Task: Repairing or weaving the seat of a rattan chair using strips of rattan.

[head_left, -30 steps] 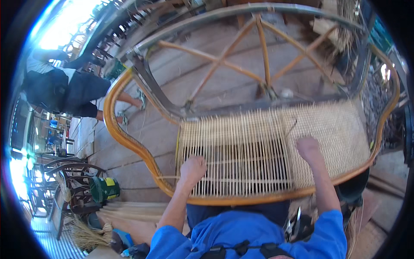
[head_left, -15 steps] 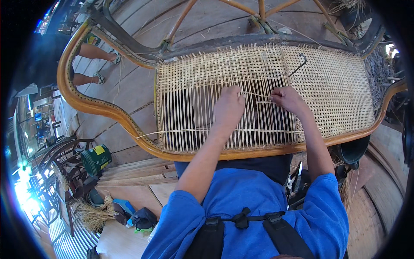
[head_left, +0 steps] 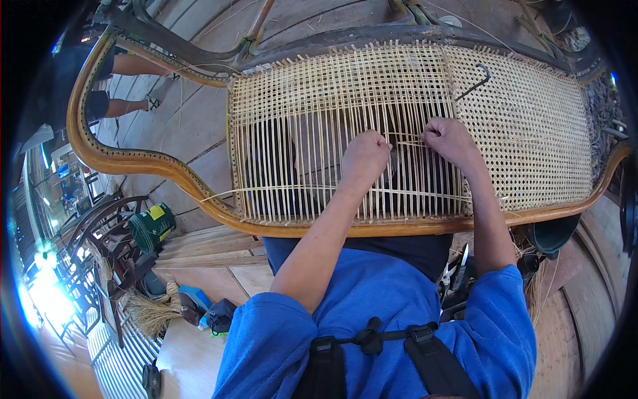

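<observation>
Across my lap lies a curved wooden furniture frame (head_left: 149, 161) strung with a cane panel (head_left: 531, 133). Its right side and upper band are closely woven; the lower left has mostly vertical strands with gaps. My left hand (head_left: 367, 158) is closed in a pinch over the open strands. To its right, my right hand (head_left: 453, 141) is also pinched, near the join with the finished weave. A thin cane strand (head_left: 409, 143) runs between both hands; the fingertips partly hide it. A dark hooked rod (head_left: 473, 84) rests on the woven part, above my right hand.
One long cane strip (head_left: 372, 190) crosses the lower panel. Beside my right elbow stand a blade (head_left: 464, 258) and other tools. At left are a green bucket (head_left: 152, 227), a bundle of cane fibre (head_left: 153, 311) and dark chair frames (head_left: 100, 239). Another person's legs (head_left: 129, 106) show at upper left.
Both hands have shifted slightly right in the view and stay pinched. The span of strand between them looks shorter. The view has tilted, so the panel sits higher.
</observation>
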The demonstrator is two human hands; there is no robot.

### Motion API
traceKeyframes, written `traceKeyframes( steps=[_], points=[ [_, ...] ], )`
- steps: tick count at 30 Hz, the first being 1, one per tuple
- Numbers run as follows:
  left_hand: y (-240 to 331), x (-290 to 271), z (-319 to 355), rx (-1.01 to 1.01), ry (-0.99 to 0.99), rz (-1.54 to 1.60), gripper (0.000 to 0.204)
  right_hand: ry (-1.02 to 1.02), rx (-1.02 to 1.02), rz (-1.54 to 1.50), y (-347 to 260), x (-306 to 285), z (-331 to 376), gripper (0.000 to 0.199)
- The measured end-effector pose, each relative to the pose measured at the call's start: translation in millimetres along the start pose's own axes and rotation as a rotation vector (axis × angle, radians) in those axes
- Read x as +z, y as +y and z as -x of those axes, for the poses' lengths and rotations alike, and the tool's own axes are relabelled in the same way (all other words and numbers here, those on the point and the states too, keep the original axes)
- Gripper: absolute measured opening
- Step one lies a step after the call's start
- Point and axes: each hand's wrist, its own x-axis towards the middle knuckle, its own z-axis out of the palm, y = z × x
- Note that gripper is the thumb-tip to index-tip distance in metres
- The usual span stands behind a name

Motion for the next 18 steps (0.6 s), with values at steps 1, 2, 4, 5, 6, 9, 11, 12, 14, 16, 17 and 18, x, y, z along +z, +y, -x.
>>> traceKeyframes(
  steps=[1,2,4,5,6,9,11,12,14,16,17,18],
  points=[
    [-0.9,-1.5,-0.3,-0.021,-0.007,0.061,0.016,0.018,-0.017,0.008,2.0,0.9,0.2,0.016],
    [-1.2,-1.7,0.2,-0.041,-0.014,0.122,0.015,0.016,-0.015,0.006,3.1,0.6,0.3,0.016],
    [2.0,-1.6,1.4,-0.074,-0.008,0.093,0.013,-0.024,0.008,-0.028,3.3,-2.1,-1.1,0.015],
    [2.7,-3.0,1.6,-0.085,-0.015,0.098,0.014,-0.045,0.018,-0.046,3.6,-1.7,-1.8,0.014],
    [2.1,-3.7,1.6,-0.097,-0.021,0.103,0.014,-0.048,0.017,-0.05,4.1,-0.2,-2.4,0.014],
    [3.1,-1.5,-1.8,-0.076,0.018,0.107,0.015,-0.026,-0.017,-0.038,4.7,2.5,-10.7,0.014],
    [1.7,-6.8,8.2,0.065,0.096,0.011,0.015,-0.01,-0.052,0.126,1.0,12.6,-13.5,0.02],
    [2.0,-11.9,13.5,0.208,0.169,-0.081,0.015,0.003,-0.074,0.207,-5.1,14.2,-14.7,0.024],
    [0.9,-28.1,23.2,0.196,0.166,-0.229,0.014,-0.013,-0.105,0.263,-26.9,12.3,-11.3,0.025],
    [5.5,-39.3,26.1,0.088,0.032,-0.46,0.015,0.015,-0.192,0.28,-30.7,9.2,-7.8,0.025],
    [7.5,-39.4,42.9,0.134,0.005,-0.525,0.016,-0.016,-0.175,0.279,-33.6,7.0,8.3,0.025],
    [26.2,-45.7,56.8,0.014,-0.052,-0.48,0.018,-0.029,-0.132,0.3,-29.1,5.7,19.2,0.027]
  ],
)
